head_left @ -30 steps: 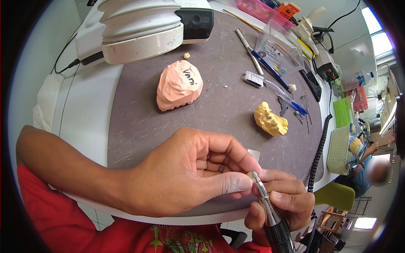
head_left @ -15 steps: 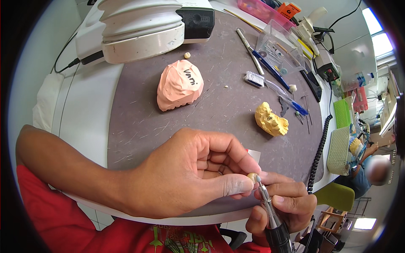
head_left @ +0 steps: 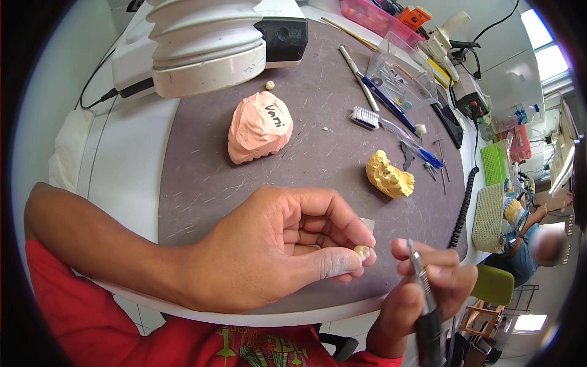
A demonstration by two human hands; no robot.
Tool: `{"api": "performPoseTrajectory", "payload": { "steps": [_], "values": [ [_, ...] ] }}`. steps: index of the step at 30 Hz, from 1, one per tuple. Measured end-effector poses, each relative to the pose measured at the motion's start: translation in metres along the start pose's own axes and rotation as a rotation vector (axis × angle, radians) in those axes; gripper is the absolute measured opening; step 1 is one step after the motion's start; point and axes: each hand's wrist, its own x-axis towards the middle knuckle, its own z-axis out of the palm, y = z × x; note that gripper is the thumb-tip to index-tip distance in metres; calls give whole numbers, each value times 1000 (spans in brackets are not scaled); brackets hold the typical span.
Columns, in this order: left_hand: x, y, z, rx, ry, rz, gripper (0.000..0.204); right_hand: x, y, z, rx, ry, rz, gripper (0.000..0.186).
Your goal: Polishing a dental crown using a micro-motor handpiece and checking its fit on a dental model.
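A small tooth-coloured dental crown (head_left: 362,251) is pinched between the thumb and fingertips of my left hand (head_left: 287,244). Its hollowed side faces up. To the right, my right hand (head_left: 437,281) grips a dental handpiece (head_left: 423,278) with a metal front and black body. The handpiece's small tip points up and away, a short gap from the crown. Beyond my hands lie a pink plaster dental model (head_left: 260,129), with handwriting on it, and a smaller yellow plaster model (head_left: 389,175). Another small crown (head_left: 269,85) rests behind the pink model.
A white ribbed suction hose (head_left: 208,43) hangs at the back left. Far right are a toothbrush (head_left: 397,131), a blue pen-like tool (head_left: 391,101), a clear box (head_left: 400,67) and a coiled cord (head_left: 464,208). A person (head_left: 535,251) sits beyond the woven basket (head_left: 489,217).
My right hand has drawn the handpiece away from the crown, to the right. The crown stays in my left hand, its hollow now more visible. The view has shifted slightly.
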Motion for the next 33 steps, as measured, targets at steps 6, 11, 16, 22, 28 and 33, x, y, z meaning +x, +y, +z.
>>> {"api": "performPoseTrajectory", "payload": {
  "steps": [6,11,16,22,28,33],
  "values": [
    [1,5,3,98,5,35,14,28,14,-52,254,-30,441,36],
    [3,12,6,166,40,61,15,40,40,-87,431,-9,705,20],
    [8,16,0,185,106,96,16,56,57,-106,-254,-93,649,22],
    [9,20,0,194,87,67,18,60,55,-99,-891,-169,397,38],
    [9,21,1,189,93,52,19,66,54,-97,-1197,-229,378,36],
    [10,20,1,186,93,47,19,79,38,-80,-1207,-22,21,27]
  ]
}}
